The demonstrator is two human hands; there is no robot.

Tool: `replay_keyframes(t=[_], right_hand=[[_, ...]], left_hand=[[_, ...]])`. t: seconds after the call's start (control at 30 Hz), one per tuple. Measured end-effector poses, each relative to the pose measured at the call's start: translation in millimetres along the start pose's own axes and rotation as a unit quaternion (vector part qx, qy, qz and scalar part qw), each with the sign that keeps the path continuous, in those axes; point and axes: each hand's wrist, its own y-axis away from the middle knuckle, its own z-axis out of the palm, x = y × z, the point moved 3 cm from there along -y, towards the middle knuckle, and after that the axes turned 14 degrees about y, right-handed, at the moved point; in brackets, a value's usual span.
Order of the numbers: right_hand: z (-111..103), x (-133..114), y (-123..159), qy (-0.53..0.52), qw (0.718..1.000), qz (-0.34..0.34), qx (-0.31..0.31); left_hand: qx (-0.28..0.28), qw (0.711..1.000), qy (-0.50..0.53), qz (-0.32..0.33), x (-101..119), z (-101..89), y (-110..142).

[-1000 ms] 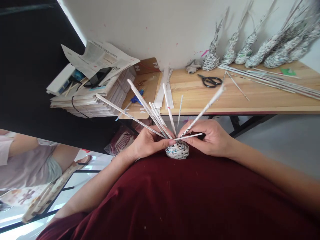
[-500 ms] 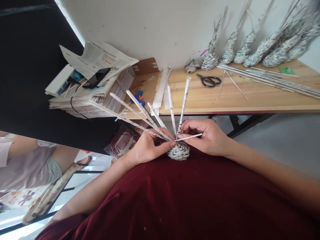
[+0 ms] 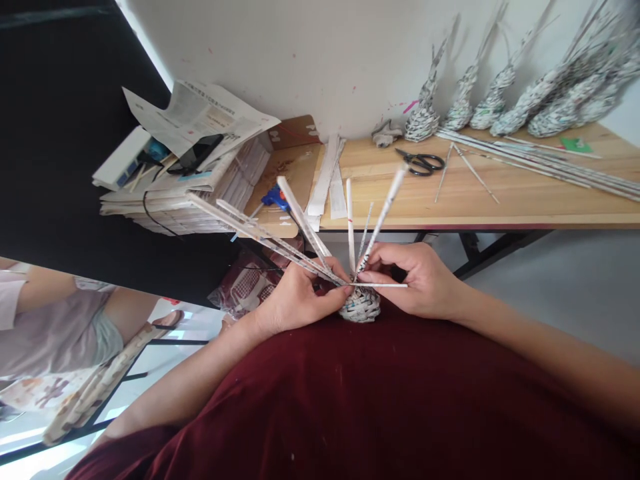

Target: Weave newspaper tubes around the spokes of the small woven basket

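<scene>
A small round woven newspaper base (image 3: 361, 307) rests against my dark red shirt, and several rolled-paper sticks fan upward from its top. My left hand (image 3: 310, 290) pinches the base's neck from the left, with thumb and fingers over the foot of the sticks. On the other side my right hand (image 3: 417, 277) has thumb and fingers closed on a printed paper stick (image 3: 384, 217) that leans up and to the right. A thin paper stick (image 3: 387, 285) juts sideways from the neck, under my right fingers. The fingers hide where the sticks meet the weave.
On the wooden table (image 3: 380, 200) lie black scissors (image 3: 420, 162), paper strips (image 3: 327, 177) and long paper sticks (image 3: 540, 160). Several woven newspaper pieces (image 3: 425, 113) stand along the wall. A newspaper stack (image 3: 200, 193) and a blue glue gun (image 3: 277, 198) are at left. Another person (image 3: 60, 327) sits far left.
The upright sticks have swung: the printed one held by my right hand leans further right. The thin side stick now lies level. A further thin stick shows behind.
</scene>
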Motion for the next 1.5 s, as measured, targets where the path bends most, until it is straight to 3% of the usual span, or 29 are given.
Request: replay_keyframes(t=[0.27,0.4,0.5,0.63,0.73,0.93,1.07,1.37,1.5], right_hand=[[8,6,-6,-0.123,0.980,0.147,-0.055],[14,17,-2,-0.119,0.967,0.204,-0.100],[16,18,-1,-0.146,0.959,0.209,-0.126],[18,16,-3,-0.234,0.941,0.218,-0.110],[18,15,-6,-0.278,0.924,0.219,-0.144],[10,16,-16,-0.282,0.922,0.190,-0.183],[13,20,-16,-0.292,0.919,0.187,-0.187],[12,12,-8,-0.258,0.934,0.226,-0.099],[11,8,-6,-0.266,0.931,0.232,-0.095]], left_hand=[[0.006,0.999,0.051,0.017,2,0.1,1],[-0.005,0.997,0.070,0.014,1,2.1,2],[-0.007,0.997,0.071,0.012,1,3.8,2],[0.007,0.998,0.065,0.009,1,5.0,2],[0.001,0.998,0.047,0.039,4,2.9,1],[-0.080,0.991,0.018,0.108,6,-13.0,-13],[-0.095,0.990,0.067,0.081,-5,-17.1,-21],[0.011,0.995,0.102,-0.008,-7,-2.7,-10],[0.008,0.993,0.108,-0.043,-5,-0.4,-9]])
